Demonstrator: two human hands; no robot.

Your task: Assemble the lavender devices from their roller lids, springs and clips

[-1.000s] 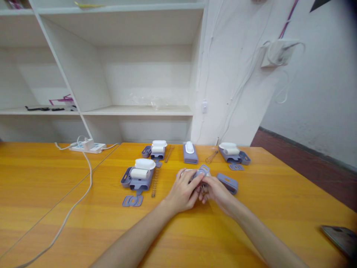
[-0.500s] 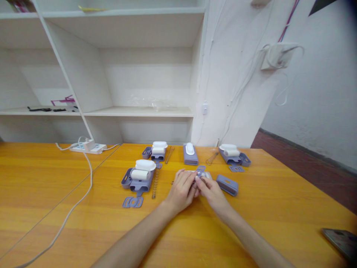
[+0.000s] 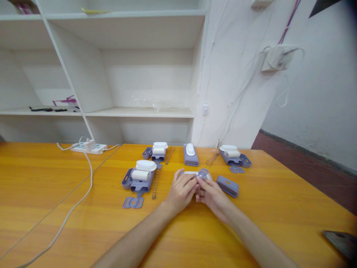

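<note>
My left hand (image 3: 182, 190) and my right hand (image 3: 213, 195) meet over the middle of the table, fingers bent and fingertips together. Between them both grip a flat purple plastic piece with cut-outs (image 3: 204, 172); its upper end shows above the fingertips, the rest is hidden. Behind the fingers lies a white part (image 3: 189, 172), mostly covered. Just right of my right hand is a purple plastic housing (image 3: 227, 186). Left of my left hand stand a coil spring (image 3: 155, 184), a purple housing with a white roller (image 3: 140, 175) and a similar flat cut-out piece (image 3: 133, 202).
Similar sets of parts stand at the back left (image 3: 158, 150) and back right (image 3: 232, 154), with an upright purple unit (image 3: 191, 158) between. A power strip (image 3: 89, 146) trails a white cable (image 3: 80, 201) over the left side. A phone (image 3: 340, 242) lies at the right edge.
My right-hand fingers have shifted and closed in lower beneath the piece. The flat purple piece has tilted to the right and shows a little more above the fingertips.
</note>
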